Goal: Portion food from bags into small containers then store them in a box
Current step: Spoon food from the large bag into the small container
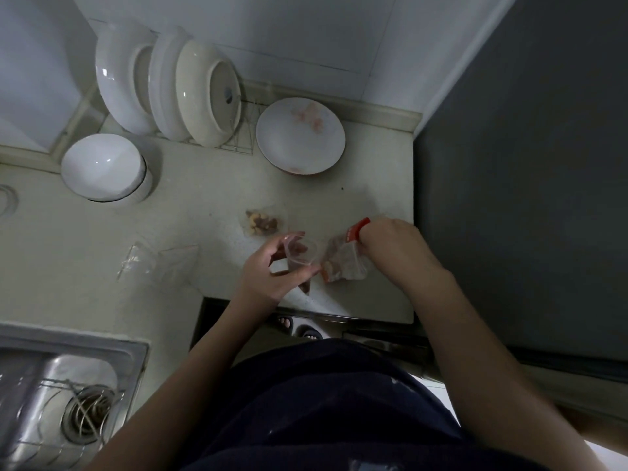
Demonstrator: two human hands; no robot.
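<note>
Holding container at the bag mouth, set up to pour

Left fingers (pixel 295 236) and thumb are curled round a small clear container (pixel 302 254), with the left hand (pixel 273 271) keeping it off the worktop (pixel 204 205) just beside the zip bag (pixel 343 265); my read is that this keeps the drop short. Right hand (pixel 390 243) grips the bag by its red-strip top. Its fingertips are hidden behind the knuckles, so I can't tell the exact pinch, but the bag hangs from there with its low end near the container. Food sits in the bag's lower part. Second bag (pixel 261 220) of nuts lies flat just behind, likely queued. Empty bags (pixel 156 263) are off to the left, well apart. No storage box in view.
</note>
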